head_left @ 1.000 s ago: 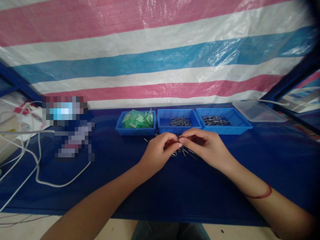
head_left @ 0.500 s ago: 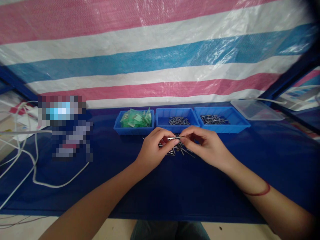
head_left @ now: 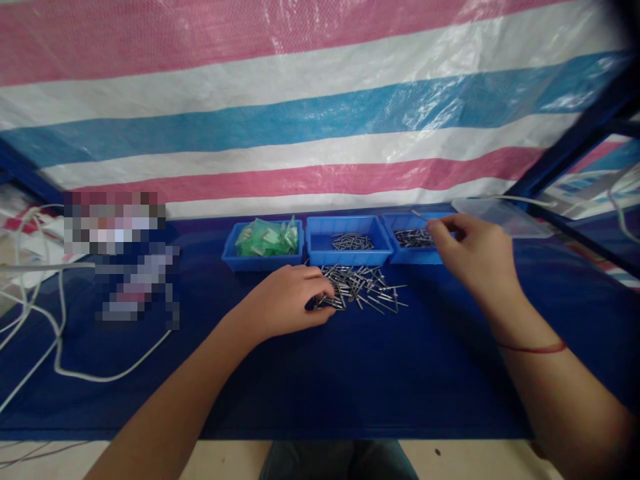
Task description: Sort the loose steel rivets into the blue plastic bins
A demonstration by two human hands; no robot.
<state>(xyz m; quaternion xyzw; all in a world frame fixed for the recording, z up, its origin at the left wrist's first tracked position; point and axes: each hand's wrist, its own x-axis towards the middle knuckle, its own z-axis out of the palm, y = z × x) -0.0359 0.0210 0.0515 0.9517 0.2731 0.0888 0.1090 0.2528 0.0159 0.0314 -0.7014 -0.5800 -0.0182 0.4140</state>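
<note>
L hand (head_left: 293, 301)—pin pile (head_left: 359, 285), R hand (head_left: 477, 257)—pin (head_left: 418, 215)

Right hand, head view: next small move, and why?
Probably lower and release the rivet-like metal pin into the right-hand blue bin: the right hand pinches it at the fingertips, apparently above that bin, where similar pins lie.

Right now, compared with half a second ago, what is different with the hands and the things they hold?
The right hand moved rightward and forward to the right blue bin, pinching a thin metal rod. The left hand parted from it, moving left and lower to the loose rod pile; whether it grips one is unclear. The bins and green packets stayed in place.
</note>
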